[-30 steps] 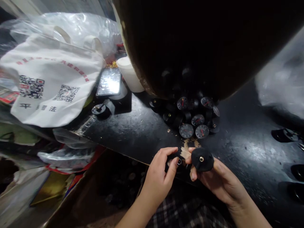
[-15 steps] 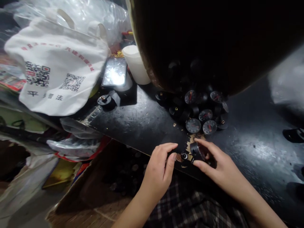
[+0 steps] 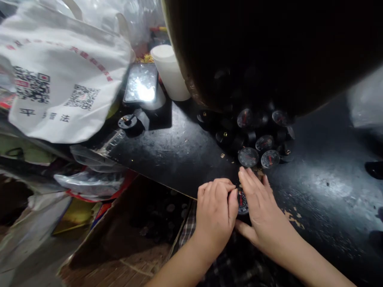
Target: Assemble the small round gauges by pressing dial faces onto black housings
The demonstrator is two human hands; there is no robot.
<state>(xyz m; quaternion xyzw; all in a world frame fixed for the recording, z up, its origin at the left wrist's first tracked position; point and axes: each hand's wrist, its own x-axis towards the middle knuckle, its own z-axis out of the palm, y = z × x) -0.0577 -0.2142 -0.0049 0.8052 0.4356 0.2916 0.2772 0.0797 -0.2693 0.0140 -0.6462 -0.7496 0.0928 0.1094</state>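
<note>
A printed white bag (image 3: 61, 107) lies near a cup (image 3: 172, 75).

At lower centre of the frame, the left hand (image 3: 214, 211) and right hand (image 3: 261, 203) flank a gauge (image 3: 243, 203), dial visible, below a cluster of gauges (image 3: 248, 157), with a white bag (image 3: 62, 75), phone (image 3: 140, 83) and cup (image 3: 171, 73) at upper left.

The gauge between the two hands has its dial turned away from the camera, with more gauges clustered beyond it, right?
Not quite: in the head view, the gauge between the left hand and right hand has its dial facing the camera. More gauges are clustered beyond it.
</note>
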